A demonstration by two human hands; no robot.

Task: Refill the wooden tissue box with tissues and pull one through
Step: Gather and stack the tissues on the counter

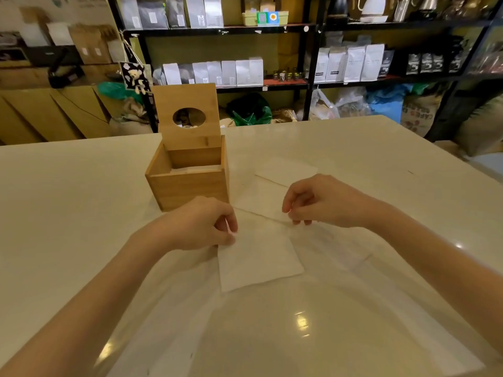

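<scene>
The wooden tissue box point(187, 186) stands on the white table, its hinged lid point(187, 115) raised upright with an oval hole in it. A few white tissues lie low inside the box point(196, 168). A white tissue point(258, 257) lies flat in front of the box. My left hand point(198, 227) pinches its near-left top corner. My right hand point(321, 202) pinches its top right corner, just right of the box. Two more tissues lie flat behind it, one point(258, 198) between my hands and one point(287, 170) farther back.
The white table point(81, 213) stretches to both sides and toward me, with a glossy reflection near its front. Behind it stand black shelves point(307, 77) with white and black bags, and cardboard boxes point(54, 112) at the left.
</scene>
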